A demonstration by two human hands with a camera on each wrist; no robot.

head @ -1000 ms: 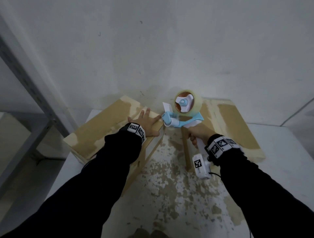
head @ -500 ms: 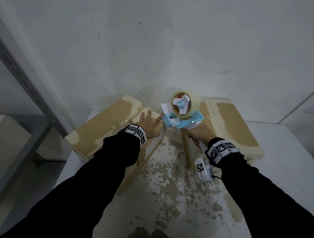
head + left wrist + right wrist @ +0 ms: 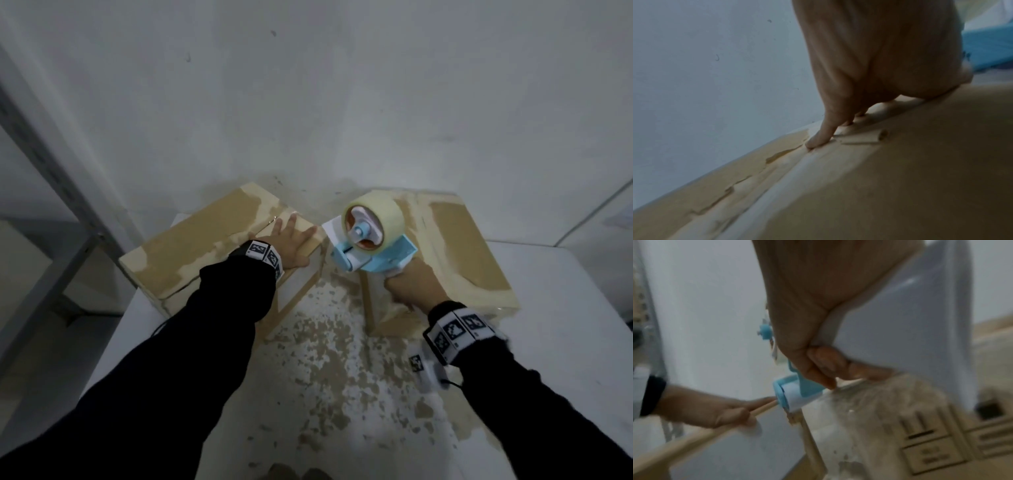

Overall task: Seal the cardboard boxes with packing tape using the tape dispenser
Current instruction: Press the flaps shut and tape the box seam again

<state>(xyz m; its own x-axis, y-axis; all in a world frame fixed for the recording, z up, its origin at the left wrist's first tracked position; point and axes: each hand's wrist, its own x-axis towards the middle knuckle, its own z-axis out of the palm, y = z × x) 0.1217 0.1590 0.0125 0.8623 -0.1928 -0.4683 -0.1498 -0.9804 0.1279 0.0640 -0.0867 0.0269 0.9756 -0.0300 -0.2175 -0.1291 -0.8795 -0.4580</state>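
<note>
The left hand [image 3: 289, 245] lies flat with fingers spread on the top of the left cardboard box [image 3: 205, 246], while the right hand [image 3: 409, 286] is curled round the handle of the blue tape dispenser [image 3: 371, 245], which is held in the gap between that box and the right cardboard box [image 3: 455, 246] on the white worktop [image 3: 565, 308], its roller end just beside the left box's corner. The box tops show torn, peeling paper, so new tape may bond poorly there. If the left hand eases off, the dispenser's pull could slide the box or skew the tape.
</note>
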